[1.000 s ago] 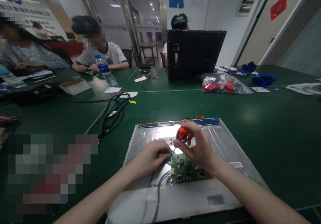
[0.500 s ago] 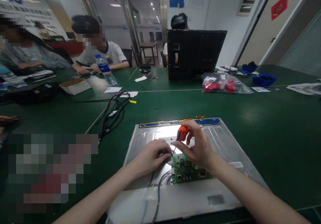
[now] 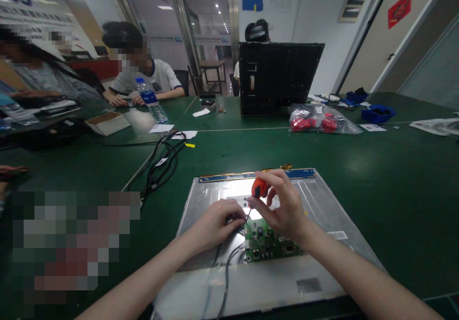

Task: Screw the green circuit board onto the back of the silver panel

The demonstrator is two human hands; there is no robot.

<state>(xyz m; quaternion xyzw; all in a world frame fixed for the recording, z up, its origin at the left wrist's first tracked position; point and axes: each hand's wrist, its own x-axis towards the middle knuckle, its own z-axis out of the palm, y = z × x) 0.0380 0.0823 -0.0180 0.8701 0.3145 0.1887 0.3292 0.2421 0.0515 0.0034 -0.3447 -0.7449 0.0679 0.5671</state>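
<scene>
Right hand (image 3: 289, 208) grips screwdriver (image 3: 257, 188) at circuit board (image 3: 263, 241).

Both forearms (image 3: 161, 272) angle inward, left fingers (image 3: 233, 206) bent low, right fingers (image 3: 275, 179) curled in a grip higher.

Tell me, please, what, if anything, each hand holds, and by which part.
The right hand holds a screwdriver by its orange handle; whether the left hand grips anything cannot be told.
</scene>
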